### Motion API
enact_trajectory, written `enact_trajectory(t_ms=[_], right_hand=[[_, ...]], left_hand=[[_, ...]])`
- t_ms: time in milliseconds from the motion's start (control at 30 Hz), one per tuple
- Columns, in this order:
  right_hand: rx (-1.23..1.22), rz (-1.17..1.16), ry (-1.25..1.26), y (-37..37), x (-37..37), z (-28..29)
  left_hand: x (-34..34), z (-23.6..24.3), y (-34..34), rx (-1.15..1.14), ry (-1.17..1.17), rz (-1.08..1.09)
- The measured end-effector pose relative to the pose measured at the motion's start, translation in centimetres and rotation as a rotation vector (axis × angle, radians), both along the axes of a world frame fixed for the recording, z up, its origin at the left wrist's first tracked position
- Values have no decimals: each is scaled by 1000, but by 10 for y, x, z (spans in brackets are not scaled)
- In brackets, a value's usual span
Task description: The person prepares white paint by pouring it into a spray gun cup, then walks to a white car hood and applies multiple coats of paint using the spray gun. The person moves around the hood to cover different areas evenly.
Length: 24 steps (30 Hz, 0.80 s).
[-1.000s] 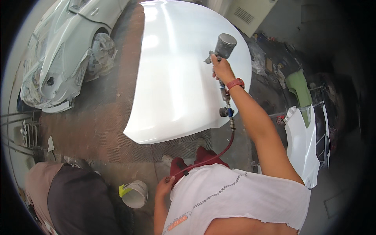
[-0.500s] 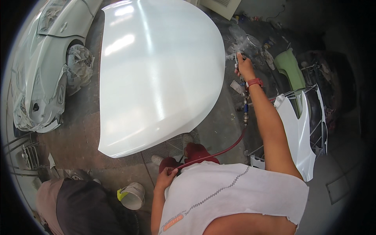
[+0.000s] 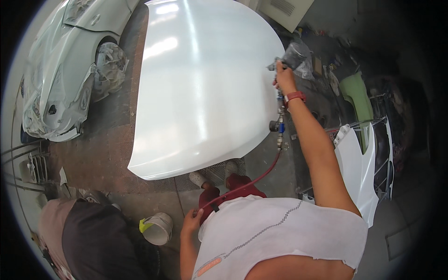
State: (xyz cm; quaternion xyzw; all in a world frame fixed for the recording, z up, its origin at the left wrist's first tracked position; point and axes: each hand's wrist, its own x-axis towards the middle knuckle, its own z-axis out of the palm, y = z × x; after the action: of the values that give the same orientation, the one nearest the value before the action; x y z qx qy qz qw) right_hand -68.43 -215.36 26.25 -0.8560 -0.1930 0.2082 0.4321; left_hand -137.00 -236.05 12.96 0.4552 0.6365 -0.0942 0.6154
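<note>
A large white car hood (image 3: 205,93) lies flat in front of me. At its far right edge my right hand (image 3: 285,80) is closed round the handle of a spray gun (image 3: 273,66), whose nozzle points left over the hood. A dark, cloudy paint cup (image 3: 297,53) sits on the gun. Below the handle hang a gauge and metal couplings (image 3: 280,126), with a red air hose (image 3: 267,172) curving down from them toward my waist. My left hand (image 3: 192,219) is closed at my left side on the hose; its fingers are partly hidden.
On the left stands a pale car (image 3: 65,70) with its wheel wrapped. A white fender (image 3: 355,163) and a green panel (image 3: 357,95) rest on racks at right. A bucket (image 3: 159,228) and a bent-over person (image 3: 100,238) are at lower left.
My right hand has carried the spray gun leftward to the hood's edge, swinging the couplings and hose along. The whole view has shifted slightly. My left hand stays at my side.
</note>
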Motion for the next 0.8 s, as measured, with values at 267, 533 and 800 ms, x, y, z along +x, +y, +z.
enact_trajectory(t_ms=[267,533,800], right_hand=[[146,312,70,124,-198,43],[168,456,97,225,-354,66],[237,483,289,259,-383,64]], left_hand=[[-94,-9,0,70,-35,178],[-181,-8,4,115,-6,302],[-198,1,20,71,47,356]])
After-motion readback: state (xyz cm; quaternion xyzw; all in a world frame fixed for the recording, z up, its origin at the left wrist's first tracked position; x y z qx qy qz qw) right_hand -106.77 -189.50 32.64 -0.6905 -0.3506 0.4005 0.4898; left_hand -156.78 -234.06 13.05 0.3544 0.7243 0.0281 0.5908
